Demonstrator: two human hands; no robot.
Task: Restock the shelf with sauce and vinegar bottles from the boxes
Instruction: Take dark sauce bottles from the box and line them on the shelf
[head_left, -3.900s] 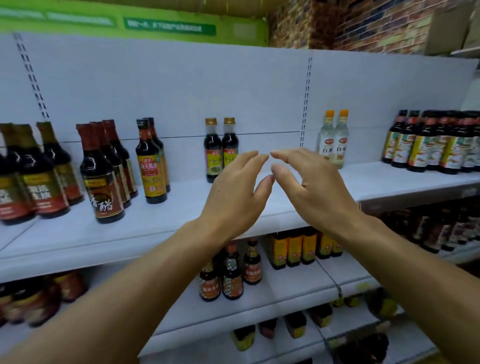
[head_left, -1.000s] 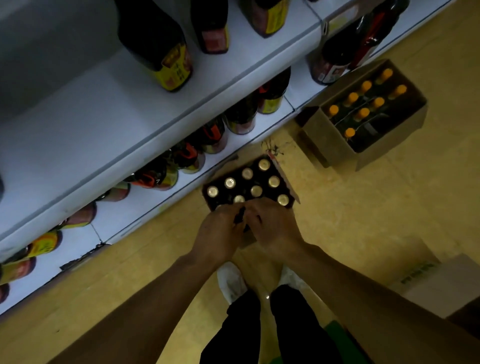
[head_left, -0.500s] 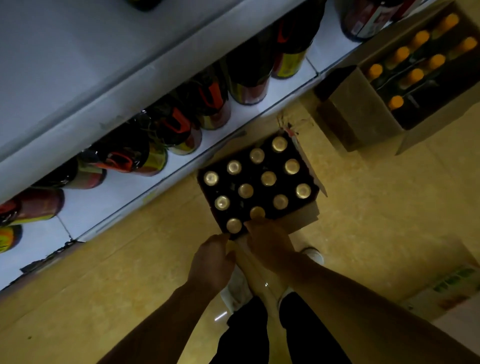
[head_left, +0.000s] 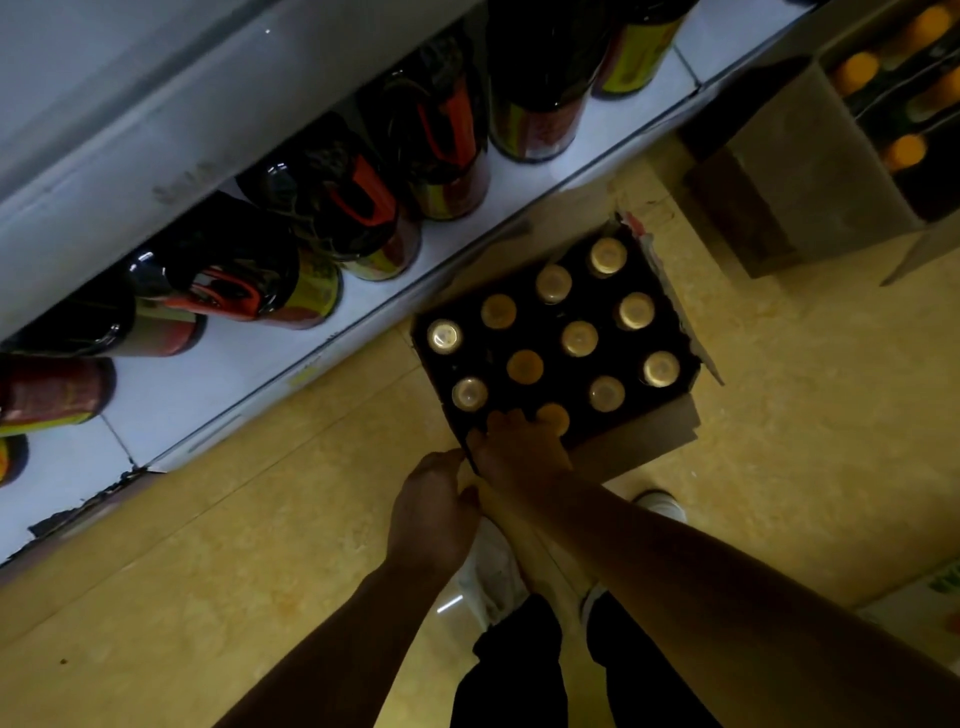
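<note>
Open box (head_left: 641, 441) of gold-capped bottles (head_left: 579, 338) sits on floor below bottom shelf (head_left: 249, 374); right hand (head_left: 522, 447) reaches into its near corner, left hand (head_left: 434, 512) curled beside; grips cannot be told.

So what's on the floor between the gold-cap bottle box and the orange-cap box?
Head view: only bare yellow floor separates the gold-cap box from the orange-cap box; nothing lies there.
</note>
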